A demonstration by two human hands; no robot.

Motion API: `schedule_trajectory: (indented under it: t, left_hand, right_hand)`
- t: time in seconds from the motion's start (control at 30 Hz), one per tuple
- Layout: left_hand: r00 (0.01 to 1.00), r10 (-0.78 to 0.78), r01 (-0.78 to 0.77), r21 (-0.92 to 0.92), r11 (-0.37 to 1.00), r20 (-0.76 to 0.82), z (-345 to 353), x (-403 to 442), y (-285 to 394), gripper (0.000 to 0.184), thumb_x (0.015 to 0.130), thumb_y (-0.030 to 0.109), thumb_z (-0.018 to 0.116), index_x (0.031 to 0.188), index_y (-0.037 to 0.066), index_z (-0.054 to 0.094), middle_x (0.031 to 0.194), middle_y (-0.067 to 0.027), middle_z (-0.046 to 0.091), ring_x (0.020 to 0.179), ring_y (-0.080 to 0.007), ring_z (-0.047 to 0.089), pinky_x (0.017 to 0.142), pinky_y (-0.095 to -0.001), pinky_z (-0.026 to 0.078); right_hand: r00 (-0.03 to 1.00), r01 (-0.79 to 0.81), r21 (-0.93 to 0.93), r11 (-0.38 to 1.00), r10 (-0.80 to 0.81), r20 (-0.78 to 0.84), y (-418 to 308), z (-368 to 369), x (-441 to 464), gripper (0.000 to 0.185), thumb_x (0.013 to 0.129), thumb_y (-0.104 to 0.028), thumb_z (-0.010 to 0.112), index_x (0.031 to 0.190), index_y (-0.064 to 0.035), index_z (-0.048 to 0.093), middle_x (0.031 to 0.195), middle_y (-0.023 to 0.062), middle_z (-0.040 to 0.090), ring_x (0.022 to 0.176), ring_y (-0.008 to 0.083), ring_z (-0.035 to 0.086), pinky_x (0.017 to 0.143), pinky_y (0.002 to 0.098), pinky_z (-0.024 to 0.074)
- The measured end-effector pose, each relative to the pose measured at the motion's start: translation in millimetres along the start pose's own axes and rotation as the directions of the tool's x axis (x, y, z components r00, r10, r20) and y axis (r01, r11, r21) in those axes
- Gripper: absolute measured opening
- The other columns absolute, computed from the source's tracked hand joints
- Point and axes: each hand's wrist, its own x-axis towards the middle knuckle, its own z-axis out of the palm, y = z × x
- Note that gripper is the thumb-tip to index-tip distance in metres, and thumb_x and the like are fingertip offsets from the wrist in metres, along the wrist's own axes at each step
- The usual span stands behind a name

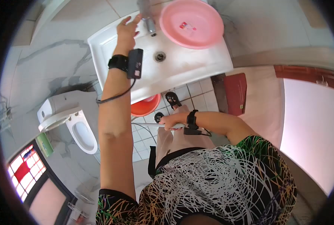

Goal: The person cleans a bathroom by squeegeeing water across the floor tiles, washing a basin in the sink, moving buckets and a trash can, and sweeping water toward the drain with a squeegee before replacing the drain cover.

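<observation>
My left hand (127, 32) reaches over the white sink (110, 41), fingers spread, holding nothing. Its fingertips are right beside the metal faucet (149, 24); I cannot tell whether they touch it. Low in front of my body, my right hand (170, 122) is closed around a pale rod-like handle (148, 125). The handle points left, and what its far end carries is hidden behind my left forearm. A pink plastic basin (189, 35) rests on the right part of the sink, beside the faucet. No water shows from the spout.
An orange-red basin (146, 107) is on the tiled floor under the sink's front edge. To the left stands a white toilet (82, 129) with its lid up. A dark red panel (235, 93) is right of the sink, near a bright doorway (313, 131).
</observation>
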Motion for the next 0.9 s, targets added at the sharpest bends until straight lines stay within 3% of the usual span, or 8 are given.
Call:
schedule_trajectory:
  t: [0.1,0.17,0.23,0.37,0.5,0.67,0.77,0.9]
  left_hand:
    - [0.989,0.122,-0.134,0.168,0.977,0.078,4.8,26.9,-20.6,0.075,0.074,0.034,0.07,0.131,-0.001,0.037,0.121,-0.0197,0.045,0.112,-0.0277,0.044,0.094,-0.0369,0.035]
    - [0.988,0.133,-0.149,0.265,0.953,0.079,11.4,11.6,-19.7,0.073,0.075,0.04,0.064,0.132,0.004,0.038,0.137,-0.0275,0.028,0.126,-0.0341,0.033,0.1,-0.0418,0.03]
    - [0.956,0.292,-0.265,0.486,0.833,0.02,13.9,-5.4,-37.9,0.07,0.074,0.044,0.061,0.132,0.011,0.041,0.14,-0.0312,0.015,0.131,-0.0405,0.019,0.103,-0.045,0.027]
    - [0.868,0.484,-0.425,0.66,0.619,0.106,-26.3,-36.3,-79.2,0.067,0.07,0.035,0.068,0.13,0.016,0.045,0.14,-0.0327,0.014,0.13,-0.0462,0.015,0.104,-0.0464,0.025]
    - [0.855,0.503,-0.451,0.664,0.597,0.128,-87.3,-62.5,-125.9,0.065,0.069,0.023,0.069,0.129,0.012,0.046,0.139,-0.0324,0.015,0.13,-0.0433,0.019,0.104,-0.0446,0.024]
    - [0.941,0.333,-0.252,0.785,0.566,0.061,-167.8,-106.0,-196.5,0.064,0.069,0.02,0.068,0.128,0.008,0.046,0.139,-0.034,0.012,0.13,-0.0437,0.017,0.105,-0.0435,0.021]
    - [0.985,0.168,-0.069,0.851,0.521,-0.024,-207.9,-137.9,-242.7,0.069,0.069,0.017,0.068,0.132,0.008,0.041,0.139,-0.0346,0.01,0.13,-0.0451,0.015,0.106,-0.0449,0.018]
    - [0.985,0.12,0.029,0.797,0.603,-0.127,-210.6,-191.4,-243.6,0.085,0.069,0.011,0.068,0.14,0.011,0.021,0.139,-0.0366,0.005,0.13,-0.0476,0.013,0.106,-0.0474,0.015]
  right_hand:
    - [0.971,-0.238,0.088,0.967,0.237,0.027,-44.6,0.3,-64.4,0.025,0.069,-0.013,0.058,0.093,-0.0066,0.055,0.054,0.0043,0.048,0.044,0.0172,0.049,0.037,0.0324,0.0393]
    - [0.963,-0.268,-0.083,0.96,0.264,-0.06,-37.7,-6.7,-73.7,0.025,0.067,-0.016,0.061,0.09,-0.0079,0.057,0.06,0.0065,0.056,0.053,0.0177,0.057,0.047,0.032,0.0449]
    - [0.958,-0.272,-0.349,0.897,0.218,-0.185,-45.1,-3.5,-92.4,0.023,0.067,-0.017,0.061,0.087,-0.0071,0.058,0.064,0.0078,0.06,0.057,0.0183,0.06,0.052,0.0321,0.0472]
    - [0.97,-0.224,-0.264,0.938,0.188,-0.155,36.8,-0.3,-62.6,0.028,0.062,-0.015,0.063,0.088,-0.0057,0.059,0.071,0.0086,0.062,0.067,0.0222,0.063,0.057,0.036,0.0487]
    - [0.975,-0.064,-0.078,0.995,0.046,-0.217,91.3,8.1,-63.4,0.026,0.062,-0.003,0.059,0.087,-0.0004,0.055,0.069,0.0109,0.056,0.061,0.024,0.06,0.046,0.0352,0.0455]
    - [0.971,-0.144,-0.008,0.989,0.14,-0.193,44.1,8.5,-137.9,0.013,0.068,-0.002,0.052,0.079,0.0046,0.05,0.054,0.0124,0.053,0.042,0.0221,0.053,0.036,0.0349,0.0403]
    - [0.961,-0.18,-0.021,0.983,0.172,-0.215,34.0,9.2,-173.5,0.04,0.069,-0.002,0.051,0.109,-0.0024,0.05,0.055,0.01,0.052,0.041,0.0192,0.052,0.038,0.0312,0.041]
    - [0.939,-0.26,0.084,0.962,0.272,-0.21,47.7,9.3,-206.5,0.042,0.071,-0.004,0.05,0.113,-0.0044,0.047,0.054,0.0086,0.051,0.039,0.0187,0.05,0.035,0.0313,0.0402]
